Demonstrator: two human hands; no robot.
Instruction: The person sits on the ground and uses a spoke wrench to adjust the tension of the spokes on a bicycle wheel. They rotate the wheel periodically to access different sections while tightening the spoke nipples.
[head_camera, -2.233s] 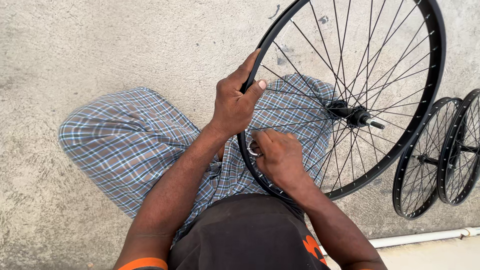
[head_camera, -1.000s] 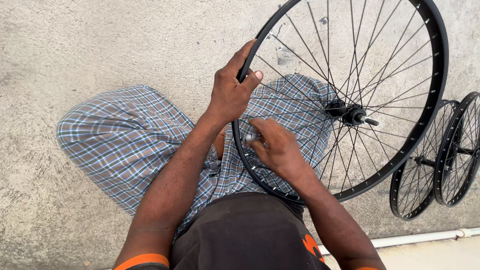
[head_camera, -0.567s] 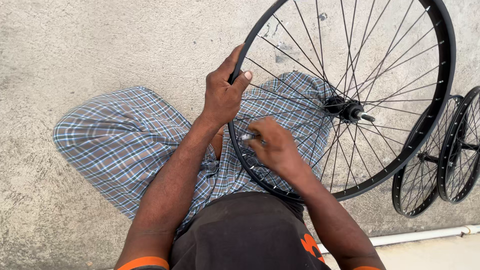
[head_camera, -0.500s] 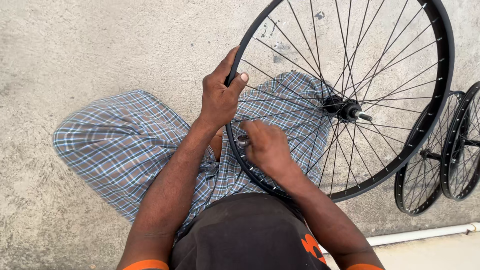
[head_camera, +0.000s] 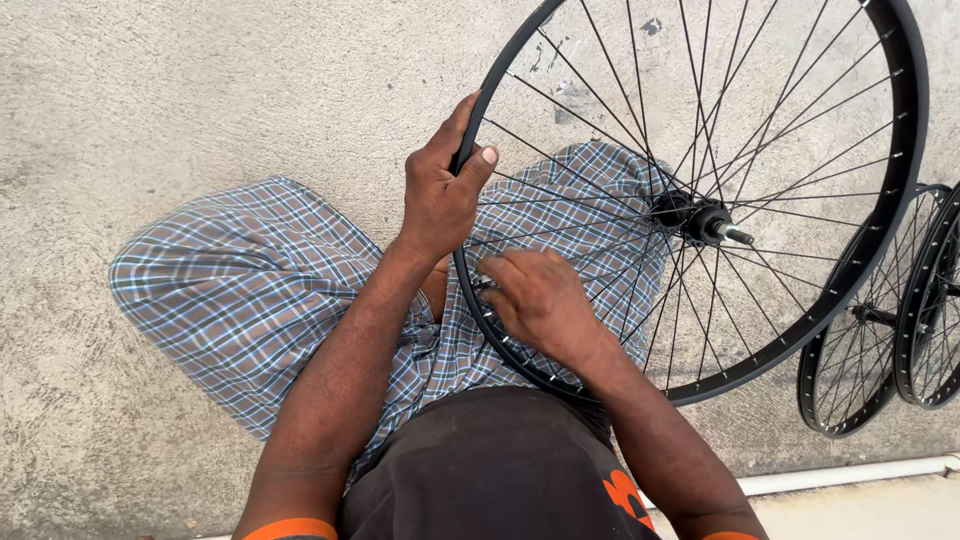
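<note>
We sit on a rough grey concrete floor (head_camera: 200, 100), and everything else we place from it. Our checked blue and brown trousers (head_camera: 240, 290) spread across the floor to the left. A dark shirt (head_camera: 490, 470) with an orange mark covers the floor's lower middle. At the floor's right edge two smaller black spoked wheels (head_camera: 900, 320) stand side by side, overlapping. Below them a white pipe (head_camera: 850, 475) runs along the floor's lower right.
</note>
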